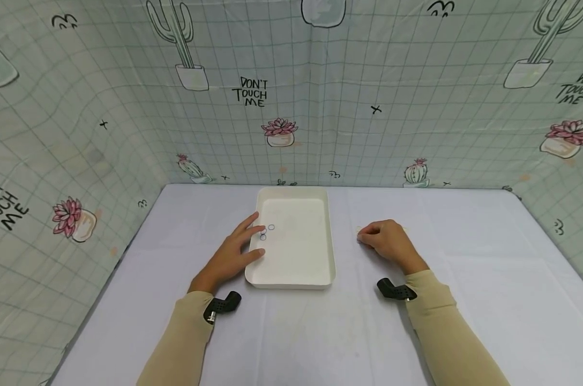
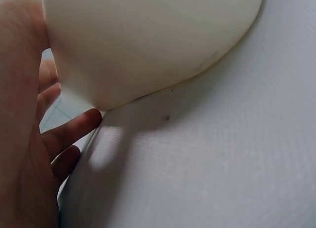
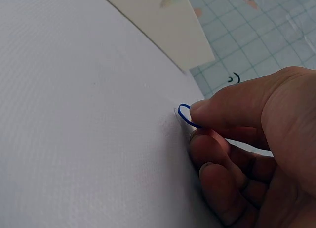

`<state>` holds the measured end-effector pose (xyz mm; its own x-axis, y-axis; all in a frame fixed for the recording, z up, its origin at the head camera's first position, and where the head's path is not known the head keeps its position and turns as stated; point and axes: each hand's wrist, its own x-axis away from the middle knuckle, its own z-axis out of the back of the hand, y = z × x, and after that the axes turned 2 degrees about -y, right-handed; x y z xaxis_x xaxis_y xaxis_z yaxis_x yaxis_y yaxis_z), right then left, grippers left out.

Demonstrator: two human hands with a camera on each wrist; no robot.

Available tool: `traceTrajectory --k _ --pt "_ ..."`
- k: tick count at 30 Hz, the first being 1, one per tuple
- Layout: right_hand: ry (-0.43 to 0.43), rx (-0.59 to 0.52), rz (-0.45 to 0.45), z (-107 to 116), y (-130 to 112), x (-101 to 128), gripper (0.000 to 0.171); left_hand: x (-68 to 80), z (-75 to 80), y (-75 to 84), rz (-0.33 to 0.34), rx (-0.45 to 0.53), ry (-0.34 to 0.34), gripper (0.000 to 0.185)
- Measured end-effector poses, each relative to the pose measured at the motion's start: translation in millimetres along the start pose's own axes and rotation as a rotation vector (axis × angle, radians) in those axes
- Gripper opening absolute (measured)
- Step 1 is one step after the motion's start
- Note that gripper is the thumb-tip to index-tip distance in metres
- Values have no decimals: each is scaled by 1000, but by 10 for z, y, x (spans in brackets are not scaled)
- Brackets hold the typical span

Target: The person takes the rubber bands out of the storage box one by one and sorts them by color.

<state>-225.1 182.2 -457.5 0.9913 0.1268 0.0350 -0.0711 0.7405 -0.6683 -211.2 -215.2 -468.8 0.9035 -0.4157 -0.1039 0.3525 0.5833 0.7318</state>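
A white rectangular tray lies at the middle of the table. Two small thin rings lie inside it near its left wall. My left hand rests on the tray's left rim with straight fingers reaching over it beside the rings. In the left wrist view the fingers lie against the tray's outer wall. Right of the tray, my right hand is curled on the tablecloth. In the right wrist view its thumb and forefinger pinch a small blue ring at the cloth's surface.
A white cloth covers the table. Walls of checked fabric with cactus prints close it in at the back and both sides. Black wrist mounts sit on both beige sleeves.
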Motion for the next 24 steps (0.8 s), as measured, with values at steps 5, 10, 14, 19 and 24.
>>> traceTrajectory --k 5,10,14,19,24 --pt "8 10 8 -14 -11 -3 15 -18 18 8 -4 -7 5 59" --pt "-2 13 9 -1 -17 -1 15 -20 18 -12 -11 -3 3 60" --pt "2 25 25 21 -15 -2 15 -28 12 -15 -17 1 4 60" --pt "-32 -8 4 46 7 11 21 -16 7 -8 -14 3 2 59" --pt "-52 -164 -79 79 55 14 27 1 -1 -3 -17 -7 4 59"
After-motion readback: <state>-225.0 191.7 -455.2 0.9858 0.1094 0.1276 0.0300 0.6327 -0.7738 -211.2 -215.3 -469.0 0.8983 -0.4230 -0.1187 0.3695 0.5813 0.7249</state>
